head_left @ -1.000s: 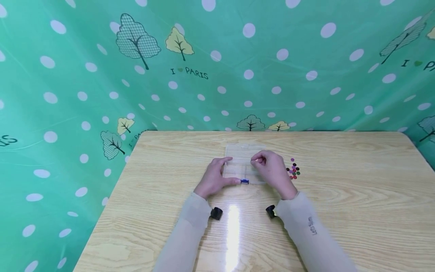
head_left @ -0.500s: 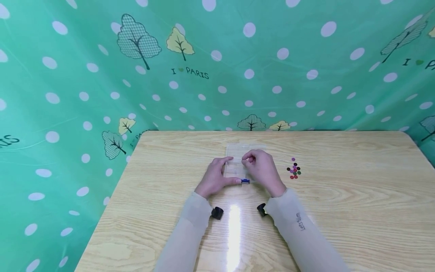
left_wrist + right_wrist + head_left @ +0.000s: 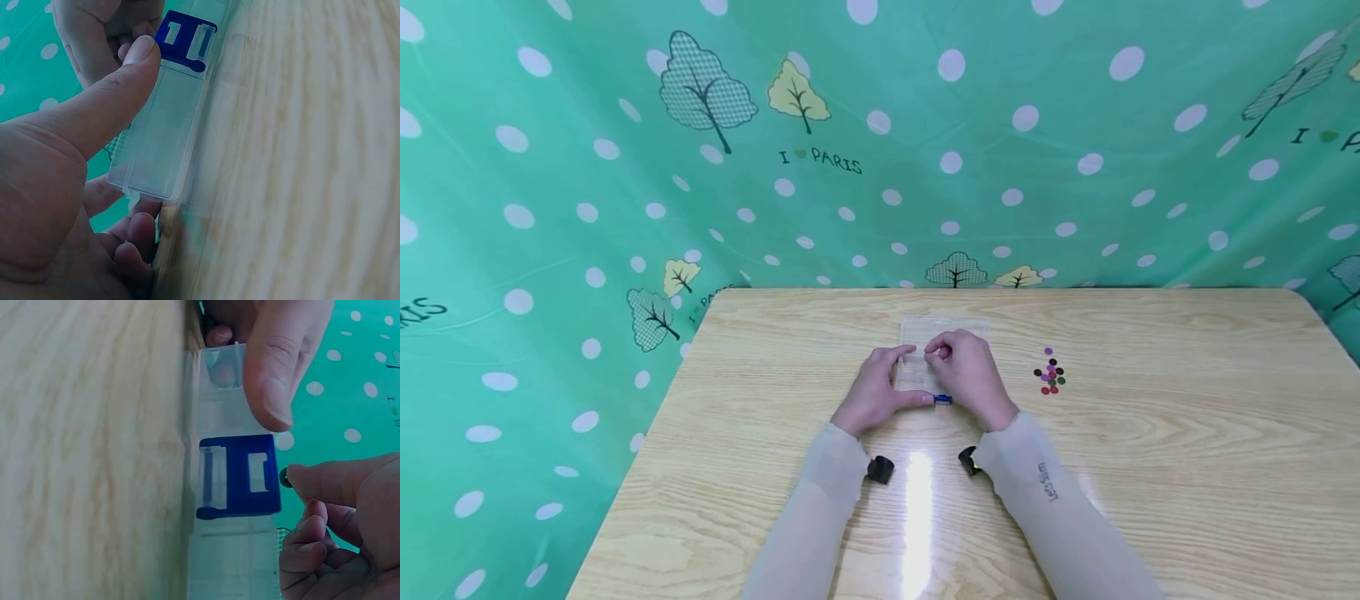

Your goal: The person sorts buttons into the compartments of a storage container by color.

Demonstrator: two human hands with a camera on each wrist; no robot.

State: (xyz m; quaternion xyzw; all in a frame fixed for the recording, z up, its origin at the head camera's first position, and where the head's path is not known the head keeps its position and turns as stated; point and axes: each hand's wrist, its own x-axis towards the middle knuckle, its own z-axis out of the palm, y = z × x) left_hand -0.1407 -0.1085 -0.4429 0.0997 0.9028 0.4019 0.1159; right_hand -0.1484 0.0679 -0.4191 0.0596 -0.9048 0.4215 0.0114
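Observation:
A clear plastic box (image 3: 159, 125) with a blue latch (image 3: 240, 478) on its front wall stands on the table. My left hand (image 3: 880, 390) grips its left side, the thumb on the front wall beside the latch and the fingers round the side. Above the box, my right hand (image 3: 968, 371) pinches a small dark round disc (image 3: 285, 477) between thumb and forefinger; its exact colour is hard to tell. In the head view the fingers hide that disc. The right hand also covers part of the box, so the inside is mostly hidden.
To the right of the box lies a loose cluster of small round discs, with a purple disc (image 3: 1048, 351) at the back and a red disc (image 3: 1045, 390) at the front. A green dotted curtain (image 3: 880, 167) hangs behind the wooden table (image 3: 1187, 417).
My right hand has moved left, from the box's right side to over its middle, still pinching. My left hand stays in place on the box.

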